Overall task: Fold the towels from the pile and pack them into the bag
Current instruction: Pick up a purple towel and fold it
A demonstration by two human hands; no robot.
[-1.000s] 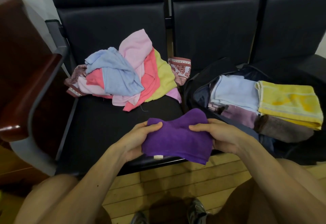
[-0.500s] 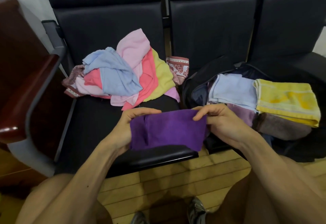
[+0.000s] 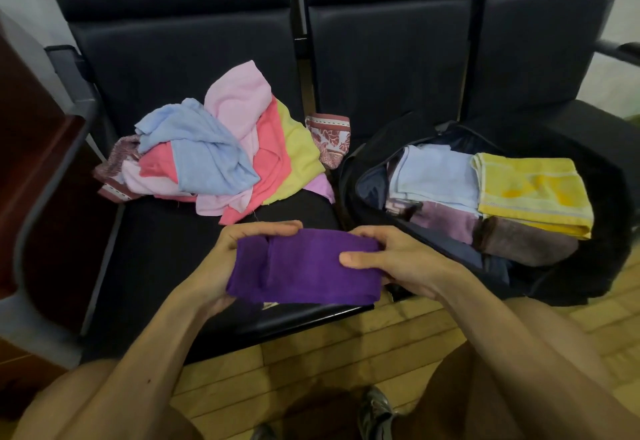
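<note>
Gripped at both ends, the purple towel (image 3: pixel 304 266) is held folded into a wide band above the front edge of the seat (image 3: pixel 166 259). Its left end is clasped by the left hand (image 3: pixel 221 259), whose fingers are curled over the top edge. Its right end is pinched by the right hand (image 3: pixel 398 259), with the thumb laid across the front face and the fingers wrapped over the top. A vertical fold line is seen near the towel's left end.

Behind the hands, the pile (image 3: pixel 221 159) is heaped loosely at the back of the same seat, apart from the purple towel. A blue towel (image 3: pixel 204 159) is crumpled on top of it, with a pink towel (image 3: pixel 239 93) rising behind. A coral towel (image 3: pixel 270 162) and a lime towel (image 3: pixel 298 155) are spread to the right of these. A patterned towel (image 3: pixel 329 138) is propped at the pile's right edge, against the seat back.

On the next seat to the right, the bag (image 3: pixel 606 231) is lying open, just beside the right hand. Four folded towels are packed in it. A pale towel (image 3: pixel 436 176) and a yellow towel (image 3: pixel 530 190) are set side by side at the back. A mauve towel (image 3: pixel 446 221) and a brown towel (image 3: pixel 526 242) are set in front of them, and the brown one is partly overlapped by the yellow one.

A wooden floor (image 3: pixel 311 370) and a shoe (image 3: pixel 375 408) are seen below the forearms.
</note>
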